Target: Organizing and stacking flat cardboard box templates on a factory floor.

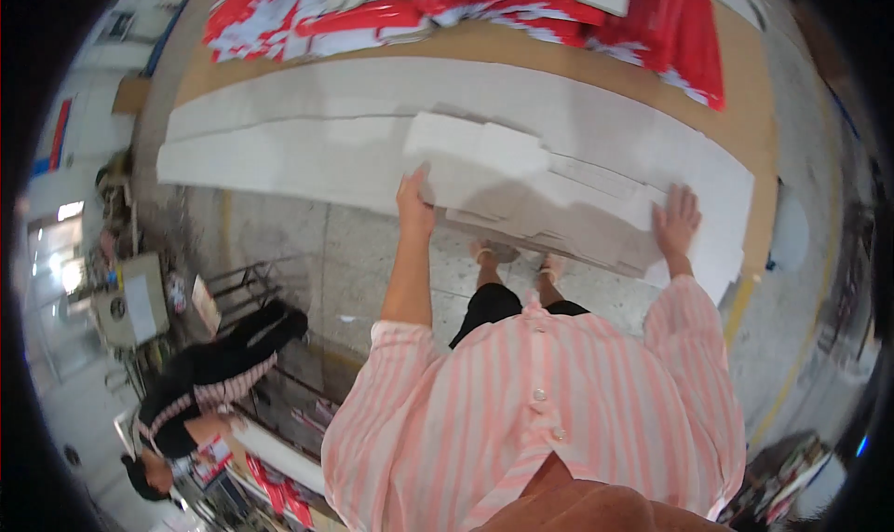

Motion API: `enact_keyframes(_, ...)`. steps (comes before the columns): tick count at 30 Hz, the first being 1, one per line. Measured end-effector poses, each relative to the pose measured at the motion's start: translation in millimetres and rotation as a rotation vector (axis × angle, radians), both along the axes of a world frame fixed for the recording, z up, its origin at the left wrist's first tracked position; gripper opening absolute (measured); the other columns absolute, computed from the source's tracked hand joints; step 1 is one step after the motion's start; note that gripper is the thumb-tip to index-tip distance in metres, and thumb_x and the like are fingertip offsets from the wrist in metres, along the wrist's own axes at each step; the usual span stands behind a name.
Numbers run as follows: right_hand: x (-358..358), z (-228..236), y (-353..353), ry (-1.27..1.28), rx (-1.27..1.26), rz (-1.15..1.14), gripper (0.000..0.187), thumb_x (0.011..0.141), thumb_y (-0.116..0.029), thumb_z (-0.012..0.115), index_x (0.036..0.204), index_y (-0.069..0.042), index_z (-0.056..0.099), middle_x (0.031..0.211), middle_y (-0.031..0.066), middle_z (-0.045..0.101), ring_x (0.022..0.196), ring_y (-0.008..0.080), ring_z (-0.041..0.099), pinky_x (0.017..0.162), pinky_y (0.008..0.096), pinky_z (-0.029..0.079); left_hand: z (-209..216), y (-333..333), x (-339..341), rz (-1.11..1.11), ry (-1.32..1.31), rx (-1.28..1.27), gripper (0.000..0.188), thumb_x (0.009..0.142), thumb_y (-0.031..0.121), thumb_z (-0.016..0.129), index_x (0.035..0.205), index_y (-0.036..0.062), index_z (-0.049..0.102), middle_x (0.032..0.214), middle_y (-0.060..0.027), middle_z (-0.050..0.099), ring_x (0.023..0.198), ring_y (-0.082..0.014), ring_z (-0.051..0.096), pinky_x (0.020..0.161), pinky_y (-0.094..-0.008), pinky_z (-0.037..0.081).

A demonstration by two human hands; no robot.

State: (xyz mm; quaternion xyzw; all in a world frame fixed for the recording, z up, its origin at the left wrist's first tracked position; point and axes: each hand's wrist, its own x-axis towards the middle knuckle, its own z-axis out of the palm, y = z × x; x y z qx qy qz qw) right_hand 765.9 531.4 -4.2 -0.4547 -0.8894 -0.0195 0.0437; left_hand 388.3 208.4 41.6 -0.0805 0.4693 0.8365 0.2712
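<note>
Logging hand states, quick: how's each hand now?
Left hand: at left edge of cardboard blank; grip cannot be told.
Right hand: open, palm down at its right end.

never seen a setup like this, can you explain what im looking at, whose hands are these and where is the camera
There is no machine here: these are a person's two bare hands. The single picture comes from a wide fisheye camera on their head, looking down, so straight edges look bent and their striped shirt fills the lower part.

On the brown surface lie long pale sheets, with a flat cut cardboard piece on top. Red and white items lie beyond.

The left hand is at the cardboard's near edge; its grip is unclear. The right hand rests spread by the right end. Another person works at lower left.
</note>
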Motion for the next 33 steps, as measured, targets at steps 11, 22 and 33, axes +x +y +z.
enact_keyframes(11,6.8,-6.4,6.5,-0.052,0.005,0.008,0.063,0.083,-0.052,0.041,0.136,-0.02,0.025,0.142,0.0083,0.019,0.131,0.0283,0.015,0.102,0.0514,0.013,-13.9,-0.3,-52.8,-0.123,-0.269,0.068,0.029,0.086,0.017,0.05,0.104,-0.0046,0.053,0.101,-0.013,0.058,0.093,-0.0237,0.055,0.083,-0.034,0.042)
enact_keyframes(22,9.1,-12.0,4.8,-0.013,0.005,-0.005,0.064,0.083,-0.051,0.042,0.136,-0.019,0.025,0.143,0.0078,0.018,0.131,0.0273,0.013,0.103,0.0498,0.01,2.5,0.8,-26.6,-0.098,-0.194,-0.061,0.054,0.087,0.042,0.044,0.115,-0.004,0.046,0.11,-0.0126,0.055,0.1,-0.0255,0.052,0.087,-0.0368,0.041)
enact_keyframes(33,9.3,-14.1,4.0,0.038,0.027,-0.013,0.063,0.083,-0.049,0.043,0.136,-0.019,0.026,0.141,0.0096,0.021,0.131,0.0284,0.014,0.102,0.0512,0.01,-33.9,-2.0,88.4,-0.09,-0.3,0.373,0.047,0.083,0.04,0.048,0.114,0.0055,0.05,0.117,-0.0082,0.052,0.106,-0.0252,0.049,0.094,-0.0421,0.035)
